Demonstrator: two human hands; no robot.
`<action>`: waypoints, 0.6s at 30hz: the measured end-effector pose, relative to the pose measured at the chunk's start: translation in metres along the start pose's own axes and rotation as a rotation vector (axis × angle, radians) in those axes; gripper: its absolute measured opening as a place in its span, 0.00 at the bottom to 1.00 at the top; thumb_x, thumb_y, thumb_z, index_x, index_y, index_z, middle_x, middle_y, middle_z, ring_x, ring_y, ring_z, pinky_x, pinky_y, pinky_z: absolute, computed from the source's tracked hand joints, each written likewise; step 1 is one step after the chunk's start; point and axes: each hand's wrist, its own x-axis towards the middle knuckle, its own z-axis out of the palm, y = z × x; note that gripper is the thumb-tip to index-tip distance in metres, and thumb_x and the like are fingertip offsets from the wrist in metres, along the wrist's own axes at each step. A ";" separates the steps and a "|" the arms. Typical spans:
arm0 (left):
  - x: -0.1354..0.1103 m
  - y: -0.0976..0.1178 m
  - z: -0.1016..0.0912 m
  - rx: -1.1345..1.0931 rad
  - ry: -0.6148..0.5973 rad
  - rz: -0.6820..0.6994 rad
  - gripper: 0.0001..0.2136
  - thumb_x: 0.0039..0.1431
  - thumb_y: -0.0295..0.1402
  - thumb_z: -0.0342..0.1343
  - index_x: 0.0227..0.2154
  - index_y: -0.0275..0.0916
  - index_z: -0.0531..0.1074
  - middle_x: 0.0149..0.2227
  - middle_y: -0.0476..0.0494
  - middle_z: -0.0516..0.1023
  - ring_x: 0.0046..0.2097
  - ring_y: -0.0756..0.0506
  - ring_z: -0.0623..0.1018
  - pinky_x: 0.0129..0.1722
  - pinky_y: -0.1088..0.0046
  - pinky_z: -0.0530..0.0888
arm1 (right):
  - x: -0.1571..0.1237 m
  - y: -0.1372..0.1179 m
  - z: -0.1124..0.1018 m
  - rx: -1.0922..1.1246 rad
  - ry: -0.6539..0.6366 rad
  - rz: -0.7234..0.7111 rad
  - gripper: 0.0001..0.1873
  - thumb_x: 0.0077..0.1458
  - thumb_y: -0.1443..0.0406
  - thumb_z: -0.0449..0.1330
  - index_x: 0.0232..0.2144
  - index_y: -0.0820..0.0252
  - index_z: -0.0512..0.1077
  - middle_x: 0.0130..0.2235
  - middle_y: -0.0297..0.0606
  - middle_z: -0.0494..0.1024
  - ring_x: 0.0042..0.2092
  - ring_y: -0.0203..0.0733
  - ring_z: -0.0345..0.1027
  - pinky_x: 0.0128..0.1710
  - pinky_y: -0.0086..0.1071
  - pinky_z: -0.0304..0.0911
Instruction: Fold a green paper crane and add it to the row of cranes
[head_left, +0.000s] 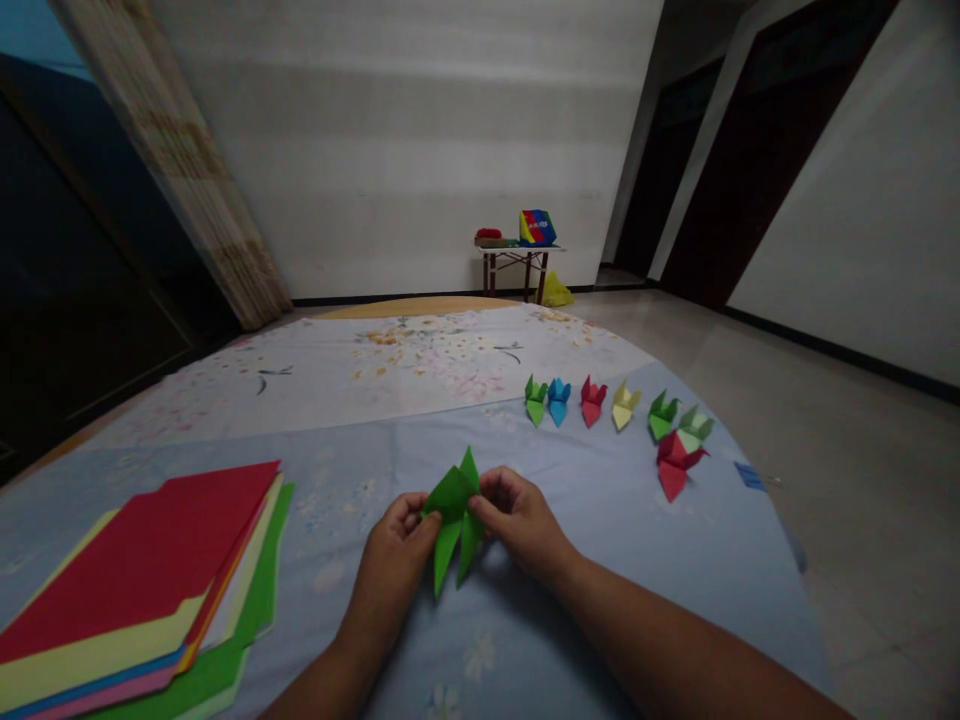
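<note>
A bright green folded paper piece [452,500], with two narrow points hanging down and one point rising at the top, is held between both hands above the blue cloth. My left hand [401,545] pinches its left side, thumb in front. On the opposite edge, my right hand [521,515] grips the paper between thumb and curled fingers. The fingertips behind the paper are hidden. Beyond my right hand, several folded paper birds stand on the table, among them a blue bird [558,400], a yellow bird [625,405] and a nearer red bird [677,465].
A stack of coloured paper sheets [142,560] lies at the left. Floral and blue cloths cover the round table [337,430]. Across the room, a small side table [517,250] carries a colourful bag [537,228], with a yellow plastic bag [556,290] beneath.
</note>
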 end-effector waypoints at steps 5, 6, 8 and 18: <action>-0.001 0.001 0.001 -0.011 0.020 -0.028 0.12 0.43 0.38 0.61 0.30 0.37 0.70 0.25 0.49 0.77 0.23 0.49 0.74 0.22 0.77 0.68 | -0.003 -0.001 0.002 -0.024 -0.005 -0.041 0.14 0.45 0.57 0.62 0.28 0.61 0.66 0.24 0.30 0.69 0.24 0.31 0.61 0.23 0.25 0.57; -0.001 0.001 0.000 -0.013 0.022 -0.031 0.12 0.44 0.38 0.60 0.30 0.37 0.69 0.24 0.49 0.77 0.23 0.49 0.74 0.22 0.77 0.67 | -0.003 -0.001 0.003 -0.022 -0.006 -0.043 0.14 0.45 0.57 0.62 0.28 0.61 0.65 0.24 0.30 0.69 0.24 0.31 0.61 0.24 0.25 0.57; 0.001 -0.001 0.000 -0.013 0.017 -0.033 0.10 0.45 0.37 0.60 0.28 0.37 0.69 0.22 0.50 0.76 0.22 0.50 0.73 0.22 0.78 0.67 | -0.004 -0.001 0.004 -0.013 -0.012 -0.044 0.14 0.45 0.57 0.62 0.28 0.61 0.65 0.24 0.30 0.69 0.24 0.31 0.61 0.24 0.25 0.57; 0.006 0.002 -0.007 0.049 -0.011 -0.022 0.11 0.42 0.37 0.61 0.25 0.36 0.69 0.19 0.48 0.76 0.20 0.49 0.73 0.21 0.77 0.66 | -0.005 0.000 0.007 0.012 -0.036 -0.052 0.14 0.45 0.57 0.62 0.27 0.61 0.65 0.23 0.29 0.67 0.24 0.30 0.59 0.24 0.25 0.55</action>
